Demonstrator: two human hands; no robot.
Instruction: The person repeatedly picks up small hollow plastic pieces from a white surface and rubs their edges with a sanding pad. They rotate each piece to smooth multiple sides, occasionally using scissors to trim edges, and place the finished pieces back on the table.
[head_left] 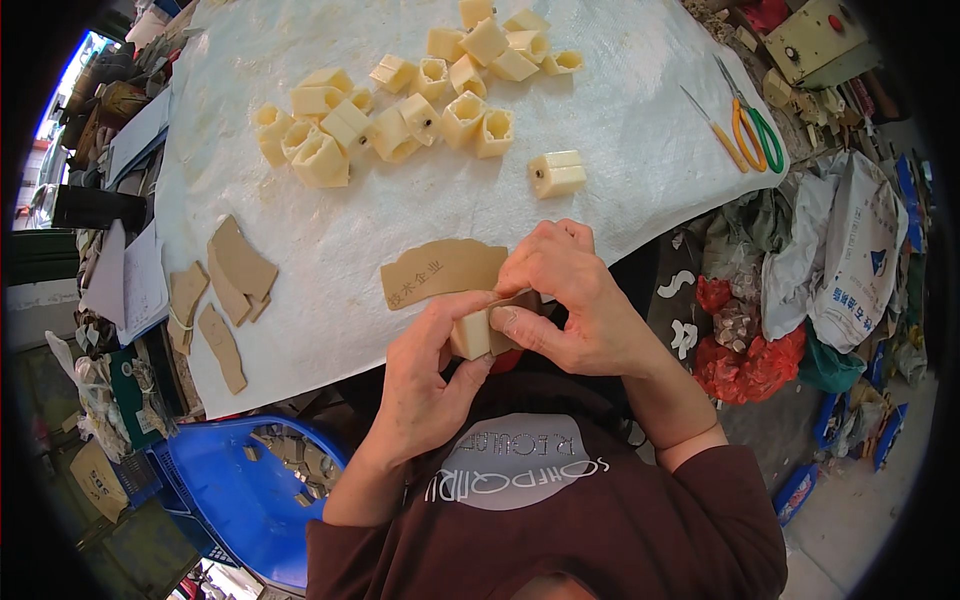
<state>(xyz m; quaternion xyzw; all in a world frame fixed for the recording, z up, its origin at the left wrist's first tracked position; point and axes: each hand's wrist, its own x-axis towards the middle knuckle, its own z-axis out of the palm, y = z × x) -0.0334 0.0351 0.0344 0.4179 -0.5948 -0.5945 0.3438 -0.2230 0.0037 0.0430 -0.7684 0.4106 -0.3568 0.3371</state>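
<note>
At the near edge of the white-covered table, my left hand [425, 375] is closed round a small cream plastic block [470, 336]. Thumb and fingers of my right hand [565, 295] pinch a folded brown piece [518, 303] that looks like sandpaper, pressed against the block's right side. Part of the block is hidden by my fingers. Just beyond my hands lies a flat tan piece [440, 270] with printing on it. A single cream block [557, 174] with a small hole in its end rests past my right hand.
Many hollow cream blocks [400, 130] spread over the far cover [300, 220]. Several tan scraps [240, 265] lie at left. Scissors and a pointed tool [745, 135] sit far right. A blue basin [250, 510] with small pieces stands lower left; bags [840, 260] crowd the right.
</note>
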